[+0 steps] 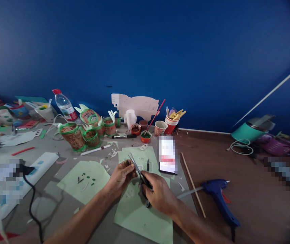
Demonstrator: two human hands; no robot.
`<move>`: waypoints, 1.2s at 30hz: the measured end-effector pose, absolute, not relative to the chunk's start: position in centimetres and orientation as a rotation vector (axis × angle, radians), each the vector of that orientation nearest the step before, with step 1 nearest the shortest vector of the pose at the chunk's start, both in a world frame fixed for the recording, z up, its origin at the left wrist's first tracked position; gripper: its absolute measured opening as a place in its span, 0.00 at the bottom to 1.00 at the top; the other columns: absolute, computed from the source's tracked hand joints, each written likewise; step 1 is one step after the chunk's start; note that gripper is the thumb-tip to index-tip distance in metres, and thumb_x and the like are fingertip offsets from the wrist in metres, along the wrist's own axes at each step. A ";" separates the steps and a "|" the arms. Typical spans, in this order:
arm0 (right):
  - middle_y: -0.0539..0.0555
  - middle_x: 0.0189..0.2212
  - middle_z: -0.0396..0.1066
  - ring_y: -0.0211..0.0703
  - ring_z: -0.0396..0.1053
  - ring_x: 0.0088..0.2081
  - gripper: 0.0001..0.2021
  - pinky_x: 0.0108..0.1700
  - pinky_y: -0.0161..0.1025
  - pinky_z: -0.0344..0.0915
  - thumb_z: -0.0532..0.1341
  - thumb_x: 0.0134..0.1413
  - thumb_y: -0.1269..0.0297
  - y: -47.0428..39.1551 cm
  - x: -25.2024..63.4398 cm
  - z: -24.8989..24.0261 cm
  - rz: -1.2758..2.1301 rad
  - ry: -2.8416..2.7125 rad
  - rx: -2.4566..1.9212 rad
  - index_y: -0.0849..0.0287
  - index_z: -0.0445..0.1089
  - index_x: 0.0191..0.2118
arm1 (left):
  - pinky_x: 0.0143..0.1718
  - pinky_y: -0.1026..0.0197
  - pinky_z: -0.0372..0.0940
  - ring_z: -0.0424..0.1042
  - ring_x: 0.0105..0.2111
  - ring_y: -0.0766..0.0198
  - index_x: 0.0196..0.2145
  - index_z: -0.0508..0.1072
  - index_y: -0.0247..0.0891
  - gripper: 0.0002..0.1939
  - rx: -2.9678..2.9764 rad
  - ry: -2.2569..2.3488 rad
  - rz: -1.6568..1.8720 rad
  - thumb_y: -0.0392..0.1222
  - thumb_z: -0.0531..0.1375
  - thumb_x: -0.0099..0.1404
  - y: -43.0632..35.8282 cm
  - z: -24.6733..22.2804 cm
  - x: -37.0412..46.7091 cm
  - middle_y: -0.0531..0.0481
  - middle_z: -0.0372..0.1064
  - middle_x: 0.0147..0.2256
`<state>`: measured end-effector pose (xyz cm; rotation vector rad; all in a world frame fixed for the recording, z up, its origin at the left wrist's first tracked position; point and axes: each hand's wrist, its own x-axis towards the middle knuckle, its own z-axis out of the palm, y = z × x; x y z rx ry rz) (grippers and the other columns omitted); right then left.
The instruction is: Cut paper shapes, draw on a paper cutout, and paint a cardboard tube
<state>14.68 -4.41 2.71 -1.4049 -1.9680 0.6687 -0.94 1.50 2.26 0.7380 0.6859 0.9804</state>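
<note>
Right hand (pixel 160 193) was curled around scissors (pixel 138 168), their tips beside the left hand (pixel 123 174)—its fingers pinched, anything between them too small to tell. Beneath lay green paper (pixel 145 217); beyond—a lit phone (pixel 167 154) and, farther left, painted pots (pixel 75 138).

A craft workspace, with glue gun (pixel 217 195) and paints (pixel 145 136).
</note>
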 end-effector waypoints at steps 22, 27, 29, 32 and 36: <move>0.55 0.34 0.74 0.47 0.72 0.40 0.13 0.41 0.36 0.64 0.53 0.50 0.75 -4.3 14.8 3.3 0.805 -1.909 -1.432 0.57 0.70 0.39 | 0.27 0.67 0.59 0.60 0.19 0.73 0.22 0.70 0.34 0.10 0.700 0.680 0.987 0.39 0.68 0.50 1.6 2.1 -1.1 0.57 0.60 0.18; 0.52 0.29 0.73 0.42 0.69 0.30 0.10 0.32 0.33 0.63 0.57 0.51 0.69 -4.3 14.8 3.3 0.926 -1.700 -1.470 0.60 0.69 0.41 | 0.28 0.66 0.61 0.60 0.18 0.74 0.24 0.70 0.35 0.11 0.637 0.695 1.008 0.38 0.69 0.48 1.6 2.4 -1.0 0.56 0.65 0.22; 0.51 0.27 0.71 0.39 0.66 0.27 0.10 0.28 0.31 0.61 0.58 0.52 0.66 -4.3 14.9 3.0 0.978 -1.632 -1.446 0.60 0.68 0.41 | 0.27 0.67 0.61 0.61 0.18 0.74 0.25 0.70 0.35 0.11 0.608 0.695 1.023 0.38 0.70 0.48 1.7 2.4 -1.0 0.56 0.66 0.24; 0.49 0.25 0.69 0.37 0.65 0.26 0.11 0.27 0.31 0.60 0.57 0.54 0.64 -4.2 14.9 2.5 1.050 -1.542 -1.409 0.61 0.67 0.42 | 0.27 0.67 0.61 0.62 0.18 0.74 0.26 0.70 0.35 0.12 0.573 0.703 1.052 0.38 0.70 0.48 1.8 2.3 -1.0 0.55 0.67 0.24; 0.51 0.27 0.70 0.39 0.67 0.28 0.13 0.29 0.32 0.62 0.57 0.53 0.62 -3.8 15.0 2.1 1.025 -1.508 -1.434 0.62 0.68 0.43 | 0.27 0.67 0.62 0.63 0.18 0.74 0.25 0.69 0.35 0.12 0.555 0.711 1.077 0.38 0.70 0.47 1.9 2.2 -1.0 0.54 0.68 0.25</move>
